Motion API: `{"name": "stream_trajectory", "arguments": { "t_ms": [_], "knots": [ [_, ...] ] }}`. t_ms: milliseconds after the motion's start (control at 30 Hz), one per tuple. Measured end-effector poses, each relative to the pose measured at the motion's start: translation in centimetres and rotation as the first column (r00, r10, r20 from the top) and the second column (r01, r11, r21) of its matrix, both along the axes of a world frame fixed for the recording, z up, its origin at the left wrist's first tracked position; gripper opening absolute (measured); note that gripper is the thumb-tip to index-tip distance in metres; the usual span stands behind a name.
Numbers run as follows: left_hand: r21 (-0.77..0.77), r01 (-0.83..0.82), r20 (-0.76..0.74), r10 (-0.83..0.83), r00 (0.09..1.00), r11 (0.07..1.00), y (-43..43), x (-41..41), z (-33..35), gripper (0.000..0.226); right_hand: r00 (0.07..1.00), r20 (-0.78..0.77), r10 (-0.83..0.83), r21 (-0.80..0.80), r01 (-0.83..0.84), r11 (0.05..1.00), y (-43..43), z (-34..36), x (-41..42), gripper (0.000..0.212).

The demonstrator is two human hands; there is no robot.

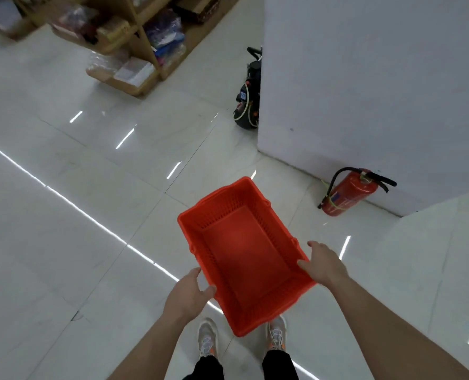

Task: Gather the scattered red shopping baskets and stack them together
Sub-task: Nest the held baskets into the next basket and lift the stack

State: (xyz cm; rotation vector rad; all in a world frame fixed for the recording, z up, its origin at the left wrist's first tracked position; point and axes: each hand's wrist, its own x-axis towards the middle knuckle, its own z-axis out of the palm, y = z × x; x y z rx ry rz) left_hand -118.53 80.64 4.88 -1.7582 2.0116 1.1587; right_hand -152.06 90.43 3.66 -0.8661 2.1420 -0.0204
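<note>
Two pale shoes (207, 338) stand on a glossy white tiled floor (63, 270) streaked with light reflections. One red basket (241, 256), empty and open side up, hangs above them; its long axis runs away and slightly leftward. The left hand (189, 292) has its grip on the left rim, and the right hand (323, 266) grips the right rim. Beyond, one red fire extinguisher (351, 192) stands against a white pillar (364, 78), one black machine (248, 94) sits behind its corner, and wooden shelves (134, 37) of packaged goods are farthest

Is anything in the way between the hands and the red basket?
No, nothing. The left hand and the right hand each grip the rim of the red basket directly.
</note>
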Motion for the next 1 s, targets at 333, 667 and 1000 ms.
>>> {"name": "stream_trajectory", "arguments": {
  "t_ms": [333,667,1000],
  "knots": [
    [-0.146,0.288,0.026,-0.287,0.957,0.946,-9.2,-1.5,3.5,0.075,0.93,-0.054,-0.363,0.07,0.366,0.928,9.0,1.8,7.7,0.08],
    [-0.248,0.549,0.092,-0.545,0.834,0.798,-19.6,0.6,-4.6,0.087,0.685,0.014,-0.728,-0.039,0.728,0.684,9.2,-8.0,23.0,0.093],
    [-0.225,0.509,0.001,-0.523,0.853,0.831,-22.0,3.9,-15.0,0.113,0.459,0.193,-0.867,-0.349,0.858,0.376,5.7,-16.3,33.5,0.121]
  ]
}}
